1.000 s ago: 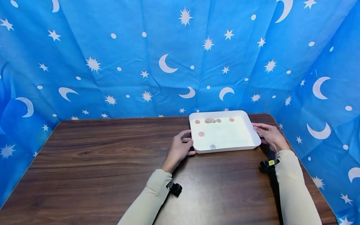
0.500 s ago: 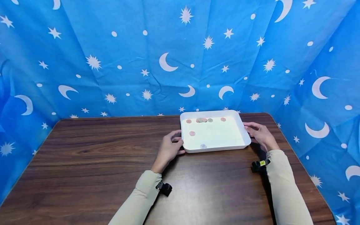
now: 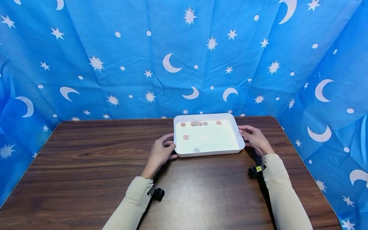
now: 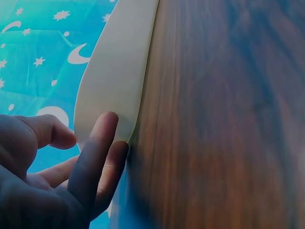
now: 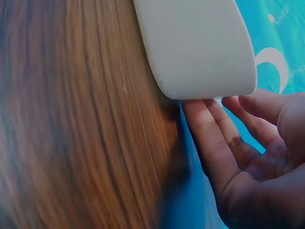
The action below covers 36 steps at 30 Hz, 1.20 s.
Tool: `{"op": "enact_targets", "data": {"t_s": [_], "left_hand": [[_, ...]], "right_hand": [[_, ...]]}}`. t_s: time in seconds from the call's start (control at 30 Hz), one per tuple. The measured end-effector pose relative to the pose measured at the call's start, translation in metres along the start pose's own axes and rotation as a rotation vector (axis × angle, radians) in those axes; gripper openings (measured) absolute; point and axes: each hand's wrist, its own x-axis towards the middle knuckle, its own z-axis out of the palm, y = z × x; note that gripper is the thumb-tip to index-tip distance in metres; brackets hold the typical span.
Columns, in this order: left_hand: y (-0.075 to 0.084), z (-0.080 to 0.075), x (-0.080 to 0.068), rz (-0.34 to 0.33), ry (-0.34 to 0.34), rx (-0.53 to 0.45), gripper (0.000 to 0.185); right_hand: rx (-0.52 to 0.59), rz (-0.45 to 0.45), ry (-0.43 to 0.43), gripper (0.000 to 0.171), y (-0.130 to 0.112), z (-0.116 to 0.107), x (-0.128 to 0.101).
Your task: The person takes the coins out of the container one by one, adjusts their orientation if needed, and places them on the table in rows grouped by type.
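Note:
A shallow white tray [image 3: 210,154] is near the far edge of the table, its long side facing me. My left hand [image 3: 159,151] holds its left end, thumb at the rim and fingers against the outer wall by the near corner. On the opposite end, my right hand [image 3: 254,139] holds the tray with thumb at the rim and fingertips at the wall. Inside lie copper and silver coins: a small overlapping cluster [image 3: 196,123] along the back, a copper coin [image 3: 186,137] at the left and a silver coin [image 3: 196,150] near the front wall.
The dark wood-grain table [image 3: 86,172] extends left and toward me. Behind it and along the right hangs a blue cloth [image 3: 129,57] with white moons and stars. Black wrist cameras, one on the left sleeve [image 3: 156,194] and one on the right [image 3: 256,171], sit close over the tabletop.
Both hands have moved the tray steadily to the left across the far part of the table. The coins travel along with it and keep their layout.

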Motion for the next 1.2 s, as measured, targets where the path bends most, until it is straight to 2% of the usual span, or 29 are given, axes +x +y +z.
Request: {"op": "enact_targets", "data": {"t_s": [0.23,0.47,0.67,0.87,1.2], "left_hand": [[-0.004,-0.015,0.001,-0.037,0.003,-0.017,0.05],[0.0,-0.019,0.0,-0.051,0.004,0.024,0.05],[0.002,-0.022,0.001,-0.043,0.031,0.042,0.049],[0.001,-0.034,0.002,-0.036,0.075,0.06,0.047],[-0.002,-0.054,0.002,-0.066,0.063,0.037,0.046]], "right_hand": [[0.051,0.001,-0.028,0.049,-0.001,0.011,0.007],[0.09,0.011,-0.009,0.048,-0.005,0.021,0.009],[0.075,-0.002,0.022,0.047,-0.007,0.03,0.011],[0.034,-0.049,0.01,0.048,-0.014,0.044,0.016],[0.063,-0.07,0.005,0.046,-0.022,0.065,0.022]]}}
